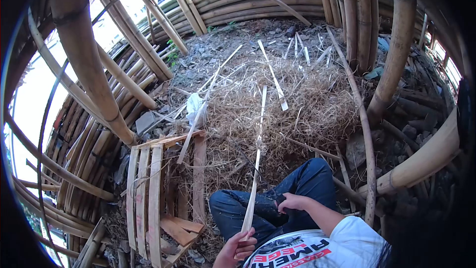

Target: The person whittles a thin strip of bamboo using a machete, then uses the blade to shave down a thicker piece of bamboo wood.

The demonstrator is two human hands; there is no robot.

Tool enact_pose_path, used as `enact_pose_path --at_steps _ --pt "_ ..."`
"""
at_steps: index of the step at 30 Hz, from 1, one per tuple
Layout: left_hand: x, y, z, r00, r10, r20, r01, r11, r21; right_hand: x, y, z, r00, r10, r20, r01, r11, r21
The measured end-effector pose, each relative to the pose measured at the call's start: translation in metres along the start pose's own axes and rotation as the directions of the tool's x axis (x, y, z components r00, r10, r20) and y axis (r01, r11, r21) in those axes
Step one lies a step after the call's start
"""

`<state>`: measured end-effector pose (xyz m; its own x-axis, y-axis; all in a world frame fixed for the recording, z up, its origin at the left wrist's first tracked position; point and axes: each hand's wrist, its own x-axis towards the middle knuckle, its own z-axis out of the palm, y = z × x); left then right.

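A long pale bamboo strip (259, 139) runs from my lap out over the shavings, its near end wider. Close to my body, my left hand (239, 246) has its fingers wrapped round that near end. Over my crossed legs, my right hand (293, 202) is closed round the dark handle of a long thin dark tool (248, 159), which points forward and to the left across the strip. Its exact kind I cannot tell. Dark trousers (307, 181) flecked with bits lie under both hands.
A wooden slatted crate (157, 183) stands at my left, with a white plastic bag (195, 108) beyond it. More split strips (271, 77) lie on the straw-like shavings (317, 104). Thick bamboo poles (82, 49) slant up at left, and another (396, 49) at right. Stacked bamboo (258, 2) lines the back.
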<state>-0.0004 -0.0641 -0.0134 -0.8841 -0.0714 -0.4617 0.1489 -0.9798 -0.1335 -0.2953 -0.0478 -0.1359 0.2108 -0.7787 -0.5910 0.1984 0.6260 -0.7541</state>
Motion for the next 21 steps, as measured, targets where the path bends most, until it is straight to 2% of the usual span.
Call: enact_pose_path --at_steps 1,2,4,5,6,8,9,10,11,12,13,14,15,16,17,18,20,21 --pt "0.000 0.000 -0.003 0.999 -0.019 0.044 0.020 1.000 -0.020 0.002 0.001 -0.004 0.998 -0.029 0.060 0.028 0.999 0.029" --pt "-0.001 0.001 -0.007 1.000 -0.011 0.018 0.011 1.000 -0.012 0.001 0.006 -0.004 0.999 -0.015 0.052 0.014 1.000 0.018" --pt "-0.002 0.000 -0.013 0.998 0.008 0.066 -0.006 0.999 -0.035 0.002 0.005 0.005 0.985 -0.087 -0.146 0.070 0.991 -0.119" --pt "-0.004 -0.002 -0.013 0.998 0.025 0.050 -0.022 0.998 -0.067 0.001 0.008 0.012 0.961 -0.151 -0.233 0.129 0.986 -0.106" --pt "-0.004 0.000 -0.027 0.998 0.023 0.053 -0.020 0.998 -0.060 -0.001 0.008 0.015 0.953 -0.137 -0.271 0.093 0.982 -0.167" --pt "-0.007 0.009 -0.061 0.963 -0.155 0.220 0.196 0.964 -0.177 -0.015 -0.001 0.025 0.939 -0.126 -0.320 0.032 0.958 -0.286" --pt "-0.014 -0.004 -0.040 0.981 -0.096 0.166 0.130 0.970 -0.207 -0.019 -0.003 0.028 0.937 -0.131 -0.323 0.041 0.962 -0.271" --pt "-0.004 -0.003 -0.057 0.943 -0.231 0.240 0.276 0.945 -0.175 -0.024 -0.004 0.028 0.933 -0.175 -0.314 0.044 0.923 -0.383" --pt "-0.002 -0.007 -0.076 0.952 -0.192 0.239 0.246 0.943 -0.222 -0.029 -0.006 0.029 0.929 -0.215 -0.303 0.041 0.870 -0.491" --pt "-0.003 -0.015 -0.064 0.959 -0.152 0.238 0.216 0.938 -0.270 -0.034 -0.009 0.029 0.926 -0.214 -0.311 0.042 0.877 -0.478" --pt "-0.006 -0.017 -0.026 0.989 -0.041 -0.144 0.041 0.999 0.001 -0.039 -0.014 0.028 0.924 -0.279 -0.259 0.085 0.815 -0.573" --pt "-0.005 -0.016 -0.028 0.988 -0.047 -0.148 0.048 0.999 0.005 -0.042 -0.021 0.025 0.920 -0.337 -0.199 0.128 0.738 -0.662" --pt "-0.002 -0.018 -0.035 0.993 0.114 -0.027 -0.089 0.883 0.461 -0.045 -0.029 0.021 0.941 -0.292 -0.169 0.091 0.702 -0.706" --pt "-0.001 -0.019 -0.043 0.968 0.200 0.154 -0.241 0.557 0.795 -0.048 -0.039 0.017 0.937 -0.309 -0.160 0.078 0.634 -0.769" --pt "-0.003 -0.022 -0.056 0.977 0.197 0.076 -0.195 0.705 0.682 -0.047 -0.048 0.010 0.938 -0.301 -0.172 0.031 0.567 -0.823" --pt "-0.008 -0.021 -0.044 0.977 0.202 0.068 -0.194 0.707 0.680 -0.046 -0.056 0.005 0.939 -0.291 -0.181 -0.015 0.494 -0.869" --pt "-0.020 -0.024 0.003 0.968 0.195 -0.160 -0.013 0.672 0.741 -0.039 -0.074 -0.003 0.948 -0.261 -0.183 -0.078 0.367 -0.927" --pt "-0.023 -0.032 0.015 0.950 0.250 -0.186 -0.063 0.738 0.672 -0.030 -0.074 -0.007 0.936 -0.289 -0.200 -0.099 0.329 -0.939"
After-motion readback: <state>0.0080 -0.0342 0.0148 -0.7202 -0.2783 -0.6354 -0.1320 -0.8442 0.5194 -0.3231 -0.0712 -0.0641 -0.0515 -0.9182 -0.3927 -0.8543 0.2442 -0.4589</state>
